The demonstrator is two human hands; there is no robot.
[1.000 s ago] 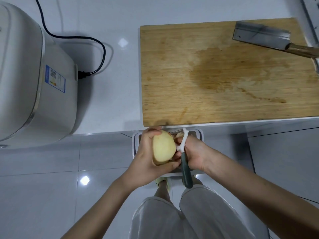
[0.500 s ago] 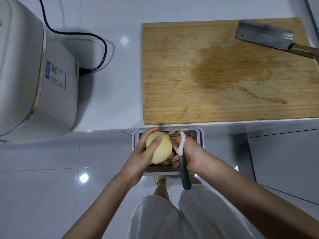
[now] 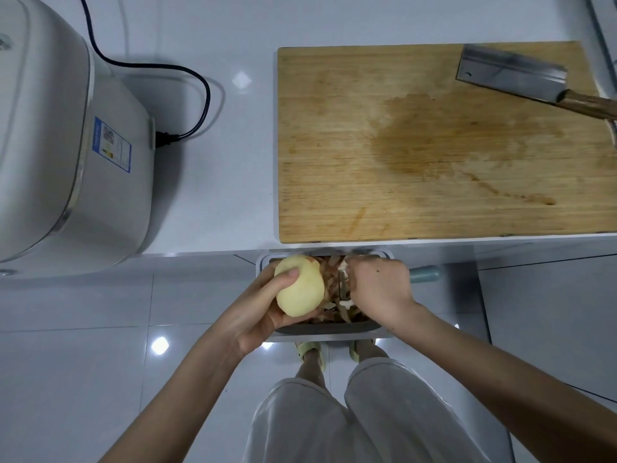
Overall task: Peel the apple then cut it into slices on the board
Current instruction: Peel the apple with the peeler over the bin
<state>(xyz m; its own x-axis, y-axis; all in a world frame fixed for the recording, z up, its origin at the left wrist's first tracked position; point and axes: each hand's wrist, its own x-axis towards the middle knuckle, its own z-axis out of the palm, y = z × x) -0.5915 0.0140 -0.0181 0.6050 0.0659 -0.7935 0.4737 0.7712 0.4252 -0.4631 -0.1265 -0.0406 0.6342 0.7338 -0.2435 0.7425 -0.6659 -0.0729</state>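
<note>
My left hand grips a pale peeled apple, with a trace of skin at its top, over a small bin. My right hand holds a peeler sideways; its teal handle sticks out to the right and its white head sits to the right of the apple, apart from it. The wooden cutting board lies on the counter above, with a wet stain in its middle. A cleaver with a wooden handle rests on the board's far right corner.
A grey-rimmed bin holding apple peels stands on the floor below the counter edge. A large white appliance with a black cord sits at the left of the counter. My legs and feet are below.
My right hand turned the peeler from pointing down to lying sideways and drew it away from the apple. My left hand rotated the apple slightly.
</note>
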